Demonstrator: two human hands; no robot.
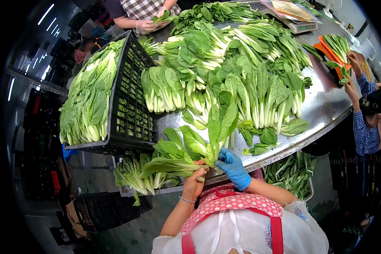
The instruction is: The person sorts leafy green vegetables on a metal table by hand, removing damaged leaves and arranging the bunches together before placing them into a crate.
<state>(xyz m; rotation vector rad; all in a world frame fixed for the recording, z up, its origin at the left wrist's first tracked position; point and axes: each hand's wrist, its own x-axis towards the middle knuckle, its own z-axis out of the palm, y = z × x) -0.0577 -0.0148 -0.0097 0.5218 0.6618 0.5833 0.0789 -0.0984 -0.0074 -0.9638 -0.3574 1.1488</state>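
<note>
My bare left hand [195,181], with a bracelet at the wrist, grips the pale stem of a broad green leaf [171,165] that points left. In a blue glove, my right hand [233,166] holds the base of an upright head of leafy greens [220,127], just right of my left hand. Both hands are nearly together over the table's near edge. Loose leaves [268,136] lie right of them on the metal table. Long rows of leafy greens [263,89] are heaped beyond. More greens [136,173] lie left of my hands at the table's edge.
A black plastic crate [130,92] packed with greens stands tilted at the left. A co-worker in a checked apron handles greens across the table; another at the right holds some by an orange tray [333,57]. A scale [300,27] stands far back. A container of leaves [292,174] sits below the edge.
</note>
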